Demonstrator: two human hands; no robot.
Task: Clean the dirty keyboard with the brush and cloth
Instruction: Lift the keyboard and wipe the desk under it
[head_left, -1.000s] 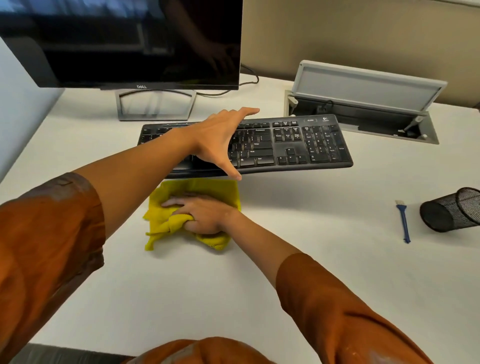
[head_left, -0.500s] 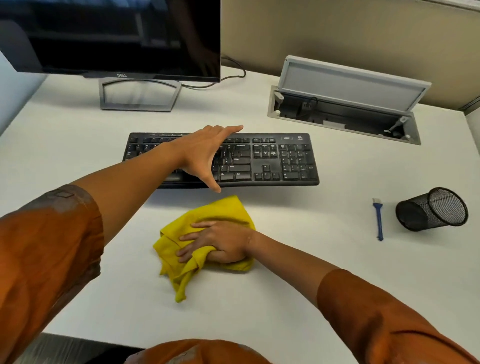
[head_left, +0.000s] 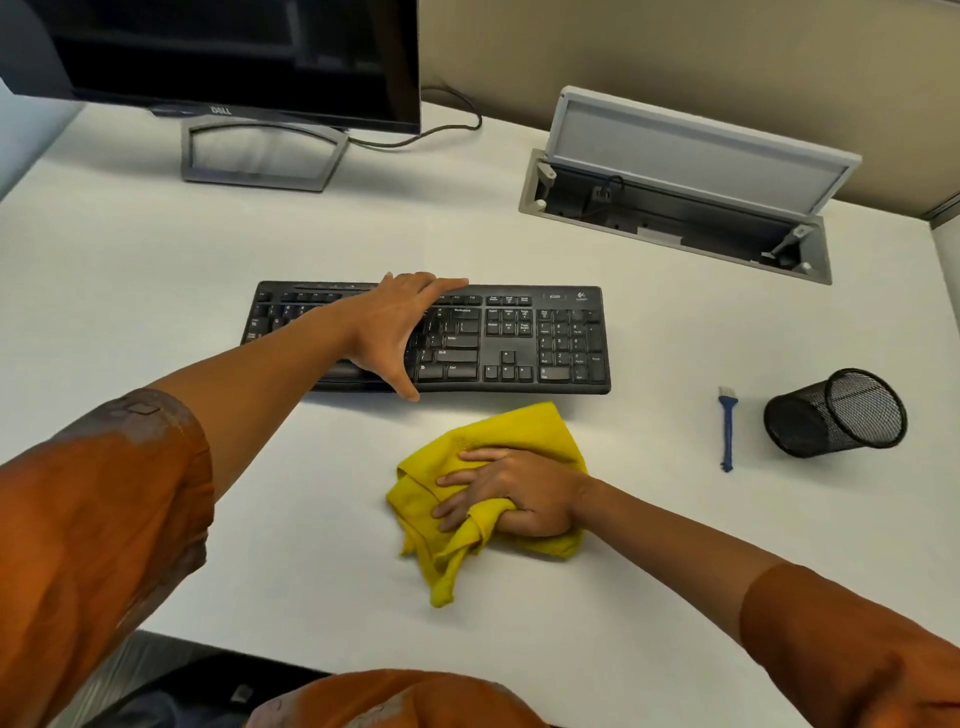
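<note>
A black keyboard (head_left: 545, 338) lies flat on the white desk (head_left: 156, 270). My left hand (head_left: 395, 327) spans its middle, fingers over the back edge and thumb at the front edge, gripping it. Just in front of the keyboard, a crumpled yellow cloth (head_left: 498, 426) rests on the desk. My right hand (head_left: 514, 493) presses down on it with a fold bunched in the fingers. A small blue brush (head_left: 726, 431) with white bristles lies apart on the desk, to the right of the keyboard.
A black mesh cup (head_left: 831, 415) lies on its side right of the brush. A dark monitor (head_left: 234, 52) on a grey stand (head_left: 260, 156) sits at the back left. An open grey cable box (head_left: 675, 171) is sunk into the desk at the back right.
The keyboard, held raised above the cloth a second ago, now lies flat on the desk. My right hand has dragged the cloth right and toward me, out from under it.
</note>
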